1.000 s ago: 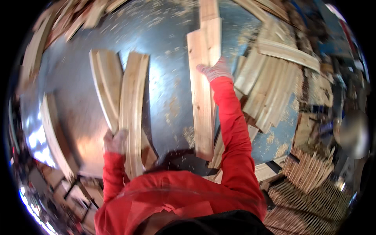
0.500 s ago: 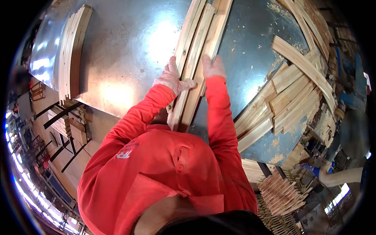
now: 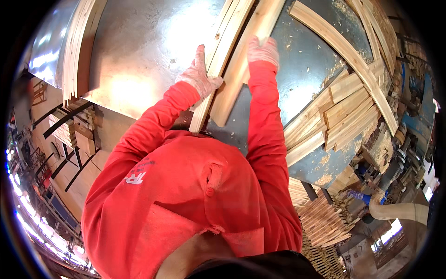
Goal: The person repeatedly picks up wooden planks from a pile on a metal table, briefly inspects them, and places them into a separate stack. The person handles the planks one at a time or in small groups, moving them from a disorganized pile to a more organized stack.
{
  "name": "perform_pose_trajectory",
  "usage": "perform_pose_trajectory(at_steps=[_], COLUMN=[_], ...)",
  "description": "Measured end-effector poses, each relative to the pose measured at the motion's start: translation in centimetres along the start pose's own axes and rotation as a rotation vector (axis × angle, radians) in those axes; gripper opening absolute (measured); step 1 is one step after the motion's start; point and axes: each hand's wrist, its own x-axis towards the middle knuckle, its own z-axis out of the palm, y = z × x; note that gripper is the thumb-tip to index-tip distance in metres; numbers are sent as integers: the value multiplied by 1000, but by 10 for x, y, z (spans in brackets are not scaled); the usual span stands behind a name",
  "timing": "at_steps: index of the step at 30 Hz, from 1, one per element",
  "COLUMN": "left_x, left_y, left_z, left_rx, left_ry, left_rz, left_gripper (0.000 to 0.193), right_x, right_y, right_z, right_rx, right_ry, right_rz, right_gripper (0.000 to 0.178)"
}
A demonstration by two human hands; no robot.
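Observation:
Pale gloves cover both of my hands. My left hand (image 3: 200, 78) grips the left side of a pair of narrow wooden boards (image 3: 223, 51), its index finger stretched along them and its thumb across the top. To the right, my right hand (image 3: 263, 51) is closed round the right edge of a wider, flat wooden board (image 3: 239, 74). A dark gap separates this board from the pair. The near end of the wider board lies over the metal table (image 3: 134, 51), and its far end runs out of the picture at the top.
A stack of upright boards (image 3: 76, 51) stands at the table's left edge. On the right, a pile of boards (image 3: 344, 111) lies among wood shavings, with a long board (image 3: 344, 44) across it. Further stacked strips (image 3: 320, 218) and a ribbed hose (image 3: 399, 210) are at lower right.
The right-hand board has come away from the boards on the left, opening a gap. My right hand has moved up and slightly right. The long board's upper end appears farther up and left.

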Motion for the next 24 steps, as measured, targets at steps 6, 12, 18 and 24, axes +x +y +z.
perform_pose_trajectory(at_steps=[6, 12, 18, 24], left_x=[-25, -11, -31, -30], left_y=[41, 1, 17, 45], left_z=[-37, -15, -2, -5], left_rx=[254, 40, 135, 321], left_ry=[-177, -28, 235, 205], left_rz=[-92, -50, 57, -72], left_gripper=[128, 127, 121, 118], right_x=[15, -7, -116, -152], right_y=[28, 98, 62, 87], right_z=[71, 22, 14, 16], right_rx=[652, 1122, 256, 253], right_ry=[-82, -334, -694, -531], right_rz=[-134, 171, -158, -332], right_gripper=[99, 66, 67, 59])
